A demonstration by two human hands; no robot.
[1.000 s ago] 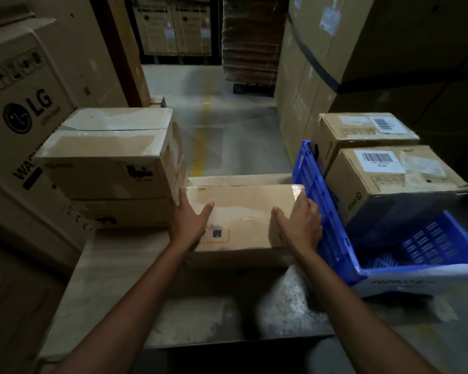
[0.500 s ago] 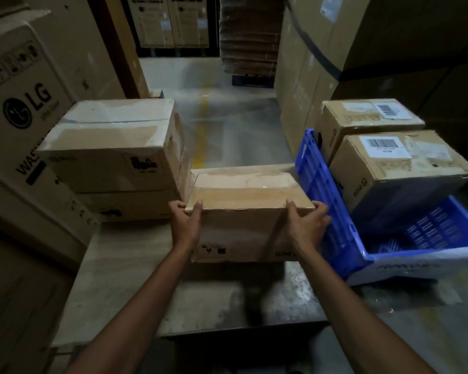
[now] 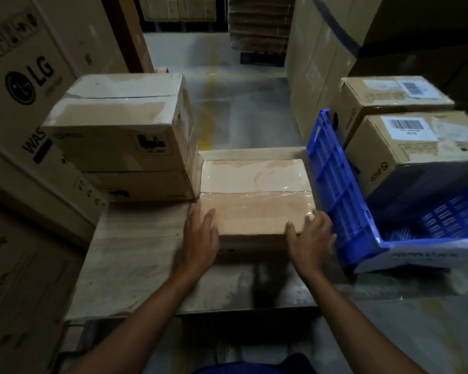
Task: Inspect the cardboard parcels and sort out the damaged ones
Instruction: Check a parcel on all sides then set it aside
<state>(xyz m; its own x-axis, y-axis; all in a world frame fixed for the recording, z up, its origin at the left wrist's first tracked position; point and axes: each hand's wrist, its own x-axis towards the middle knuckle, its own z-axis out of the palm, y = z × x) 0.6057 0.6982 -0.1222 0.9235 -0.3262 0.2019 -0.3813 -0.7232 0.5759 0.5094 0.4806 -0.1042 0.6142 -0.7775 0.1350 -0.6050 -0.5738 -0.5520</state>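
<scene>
A flat cardboard parcel [image 3: 254, 195] sealed with clear tape lies on the worktable [image 3: 135, 255], its taped top facing up. My left hand [image 3: 200, 238] rests with straight fingers against the parcel's near left corner. My right hand [image 3: 311, 236] touches the near right corner, fingers spread and relaxed. Two more parcels are stacked to the left: the upper one [image 3: 119, 122] with torn, peeling top paper, the lower one [image 3: 143, 184] under it. Both touch the flat parcel's left side.
A blue plastic crate [image 3: 341, 190] stands tilted at the right, holding a labelled box [image 3: 416, 149]; another labelled box [image 3: 389, 101] sits behind it. Large appliance cartons [image 3: 25, 85] wall the left side, tall cartons [image 3: 322, 49] the right. An aisle floor [image 3: 241, 103] runs ahead.
The parcel was tipped up on its edge half a second ago and now lies flat with the taped face up. Both hands went from gripping its top corners to resting loosely at its near corners.
</scene>
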